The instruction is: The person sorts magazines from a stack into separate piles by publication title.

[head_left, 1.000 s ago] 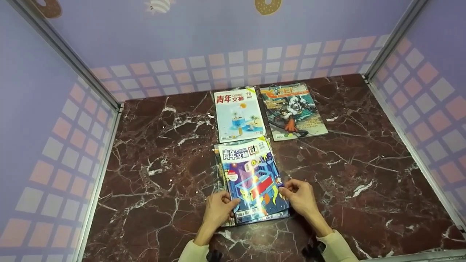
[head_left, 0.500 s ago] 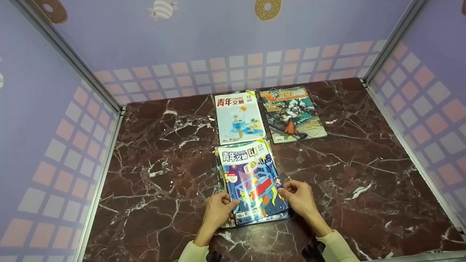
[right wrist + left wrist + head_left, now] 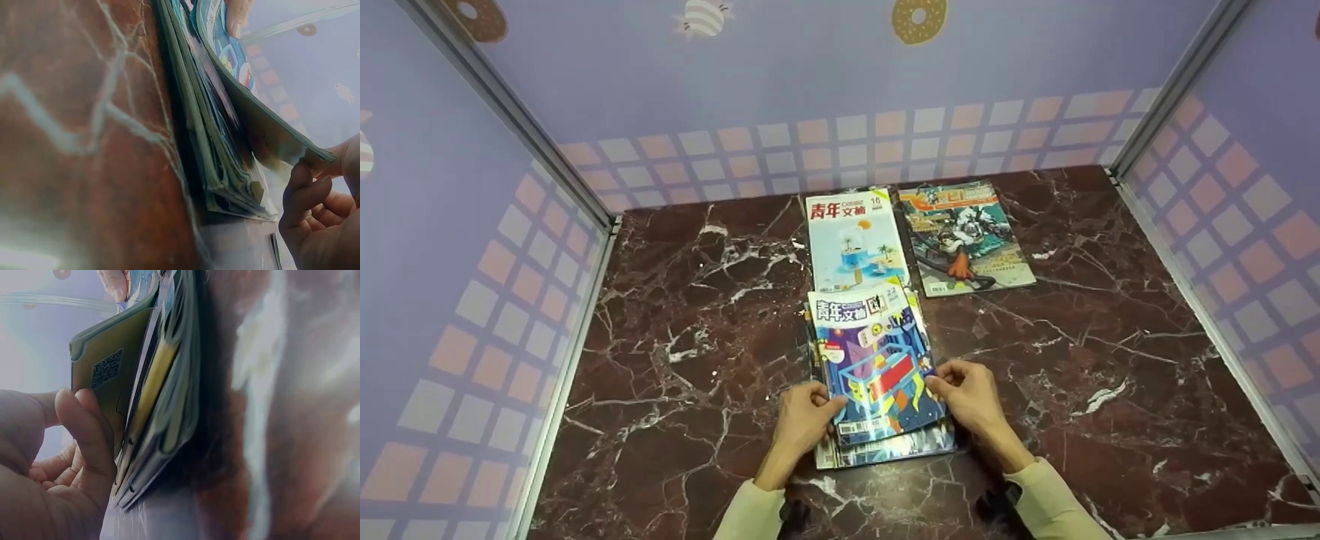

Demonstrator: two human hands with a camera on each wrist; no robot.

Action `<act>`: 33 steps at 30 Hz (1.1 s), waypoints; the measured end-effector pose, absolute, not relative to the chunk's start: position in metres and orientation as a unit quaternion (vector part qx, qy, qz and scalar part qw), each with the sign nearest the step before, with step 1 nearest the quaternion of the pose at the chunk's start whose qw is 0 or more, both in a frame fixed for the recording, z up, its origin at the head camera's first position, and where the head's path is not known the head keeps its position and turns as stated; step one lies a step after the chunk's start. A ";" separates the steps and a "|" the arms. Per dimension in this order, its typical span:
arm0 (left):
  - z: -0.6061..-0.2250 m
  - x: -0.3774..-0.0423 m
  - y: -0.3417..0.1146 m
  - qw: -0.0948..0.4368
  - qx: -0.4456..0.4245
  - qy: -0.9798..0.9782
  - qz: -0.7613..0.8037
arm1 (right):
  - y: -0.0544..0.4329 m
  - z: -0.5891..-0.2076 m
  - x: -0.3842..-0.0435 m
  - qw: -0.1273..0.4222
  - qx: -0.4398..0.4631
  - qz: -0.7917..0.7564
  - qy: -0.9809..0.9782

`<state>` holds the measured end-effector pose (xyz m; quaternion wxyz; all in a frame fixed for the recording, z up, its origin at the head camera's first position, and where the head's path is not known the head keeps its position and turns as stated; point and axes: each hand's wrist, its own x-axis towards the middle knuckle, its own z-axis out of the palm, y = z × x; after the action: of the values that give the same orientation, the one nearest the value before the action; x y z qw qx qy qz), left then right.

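purple and blue inks cover the glossy magazine (image 3: 877, 375) that sits over a stack (image 3: 911, 446) of other issues, its cover printed 青年文摘 in white characters outlined in dark blue, with the number 22 near the top right corner and a barcode (image 3: 851, 428) at the lower left. at the stack's left side the left hand (image 3: 804, 420) pinches the magazine's edge between thumb and fingers; at the stack's right side the right hand (image 3: 976, 396) pinches the opposite edge. the wrist views show the magazine's near part tilted up, with a gap above the stack, and a qr code (image 3: 107, 367) on its yellowish back cover. just beyond the stack lies a pale-blue magazine (image 3: 856, 251), also titled 青年文摘, in red, with 16 at its upper right and a popsicle picture below. beyond the stack and to its right is a teal illustrated magazine (image 3: 967, 240); its orange title is too blurred to read in full. under the stack spreads a dark red, white-veined tabletop (image 3: 697, 397).
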<state>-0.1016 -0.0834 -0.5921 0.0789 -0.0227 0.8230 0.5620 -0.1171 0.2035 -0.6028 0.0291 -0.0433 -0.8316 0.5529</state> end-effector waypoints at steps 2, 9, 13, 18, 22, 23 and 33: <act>-0.591 -0.105 -0.085 0.072 -0.024 0.823 0.563 | 0.201 -0.602 -0.121 0.031 -0.039 0.546 -0.836; -0.589 -0.120 -0.090 0.041 -0.034 0.836 0.546 | 0.194 -0.599 -0.136 0.040 -0.022 0.541 -0.840; -0.596 -0.132 -0.097 0.005 -0.011 0.838 0.546 | 0.190 -0.598 -0.146 0.038 -0.017 0.545 -0.837; -0.603 -0.150 -0.105 -0.038 0.019 0.835 0.549 | 0.184 -0.594 -0.163 0.049 -0.011 0.550 -0.833; -0.593 -0.165 -0.110 -0.045 0.015 0.839 0.543 | 0.179 -0.592 -0.178 0.050 -0.012 0.551 -0.833; -0.600 -0.172 -0.115 -0.053 0.025 0.837 0.544 | 0.177 -0.591 -0.182 0.048 -0.012 0.551 -0.833; -0.631 -0.236 -0.142 -0.108 0.007 0.887 0.448 | 0.151 -0.577 -0.225 0.052 0.000 0.522 -0.851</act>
<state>-0.2362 -0.1423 -0.6305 -0.1083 0.0074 0.8874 0.4481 -0.2246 0.1505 -0.5770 0.0517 -0.0001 -0.8514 0.5219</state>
